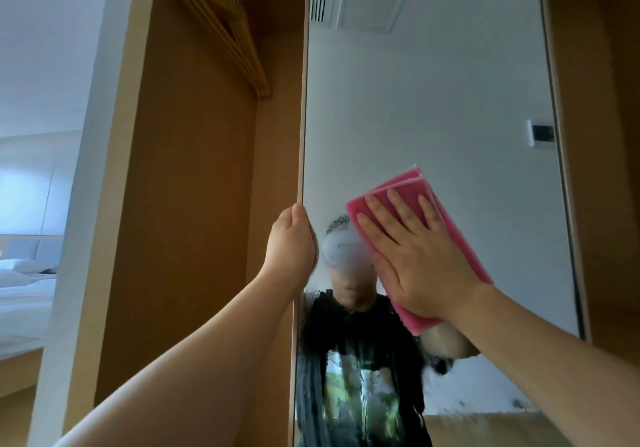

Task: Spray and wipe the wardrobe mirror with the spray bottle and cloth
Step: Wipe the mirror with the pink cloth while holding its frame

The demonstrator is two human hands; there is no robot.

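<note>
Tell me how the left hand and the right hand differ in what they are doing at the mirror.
The left hand grips the mirror door's edge, fingers wrapped round it; the right hand lies flat with fingers spread. The left hand holds no cloth; the right hand presses the pink cloth against the glass. Both are raised, touching the same door.

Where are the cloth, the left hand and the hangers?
cloth [414, 186]: head view, upper folded corner above the fingertips.
left hand [291, 238]: head view, back of the hand, grip on the mirror door's edge.
hangers [228, 36]: head view, wooden arms on the rail.
</note>
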